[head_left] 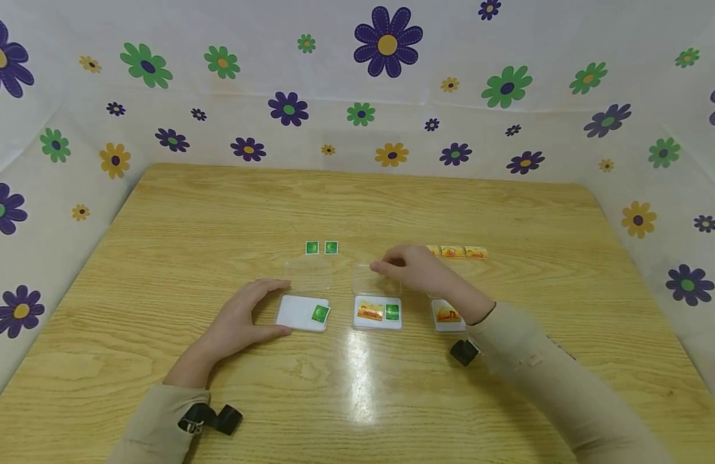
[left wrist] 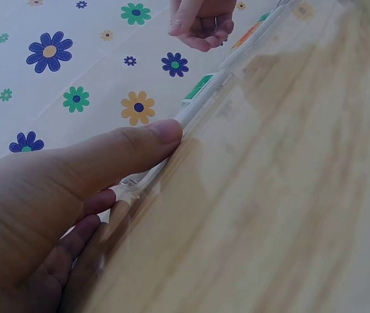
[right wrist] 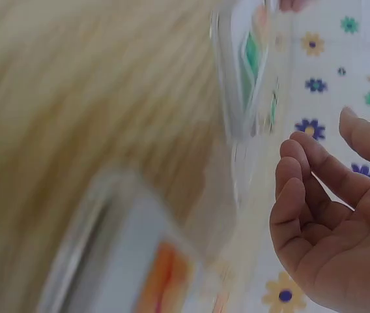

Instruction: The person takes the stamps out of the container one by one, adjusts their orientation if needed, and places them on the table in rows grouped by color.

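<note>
Three small clear plastic cases with white insides lie with their lids tipped back. My left hand [head_left: 241, 322] holds the left case [head_left: 294, 312] at its left end, the thumb [left wrist: 165, 130] at its near edge and the fingers by the hinge side. A tilted green stamp [head_left: 320, 314] sits at this case's right end. Over the lid of the middle case [head_left: 377, 323] hovers my right hand [head_left: 418, 267], fingers loosely bent, thumb apart, nothing between them. The middle case carries an orange stamp [head_left: 370, 310] and a green stamp [head_left: 392, 312].
Partly behind my right forearm is the right case [head_left: 444, 327], with an orange stamp [head_left: 448, 314] in it. Two green stamps [head_left: 313, 247] lie beyond the left lid. A row of orange stamps [head_left: 452, 252] lies at the back right. Flowered cloth [head_left: 334, 84] surrounds the wooden table [head_left: 160, 258].
</note>
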Available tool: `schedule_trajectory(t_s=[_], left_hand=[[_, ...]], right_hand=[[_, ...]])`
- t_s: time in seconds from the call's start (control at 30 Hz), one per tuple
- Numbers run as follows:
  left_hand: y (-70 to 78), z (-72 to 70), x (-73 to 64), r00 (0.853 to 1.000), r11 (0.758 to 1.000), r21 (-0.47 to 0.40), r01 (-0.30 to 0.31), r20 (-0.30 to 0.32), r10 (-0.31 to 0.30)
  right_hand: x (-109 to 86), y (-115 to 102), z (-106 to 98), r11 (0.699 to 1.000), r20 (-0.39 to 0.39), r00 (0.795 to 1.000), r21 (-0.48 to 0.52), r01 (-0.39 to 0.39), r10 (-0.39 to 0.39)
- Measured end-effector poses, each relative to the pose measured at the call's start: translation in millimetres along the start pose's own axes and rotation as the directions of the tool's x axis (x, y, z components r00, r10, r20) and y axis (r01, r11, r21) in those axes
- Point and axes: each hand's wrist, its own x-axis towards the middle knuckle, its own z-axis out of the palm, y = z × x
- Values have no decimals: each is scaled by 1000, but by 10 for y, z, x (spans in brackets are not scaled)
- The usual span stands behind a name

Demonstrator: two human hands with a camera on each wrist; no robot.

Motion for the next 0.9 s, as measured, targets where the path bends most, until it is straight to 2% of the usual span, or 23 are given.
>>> schedule_trajectory(t_s=[0.17, 0.3, 0.63, 0.77, 0.9], left_hand=[[-5, 3, 0, 1000, 1000, 10, 0, -5, 0], [0, -1, 4, 1000, 1000, 5, 2, -2, -2], [1, 12, -2, 1000, 1000, -8, 2, 0, -2], [-8, 22, -4, 1000, 1000, -4, -6, -8, 6], [-10, 23, -1, 1000, 1000, -7, -8, -6, 8]], right_hand=[[25, -230, 203, 996, 53, 995, 31, 84, -86], [53, -376, 341, 992, 71, 990, 42, 117, -120], [103, -580, 545, 992, 117, 986, -28, 124, -120], [111, -616, 591, 988, 148, 980, -66, 143, -132], [122, -630, 626, 988, 152, 982, -98, 123, -108]])
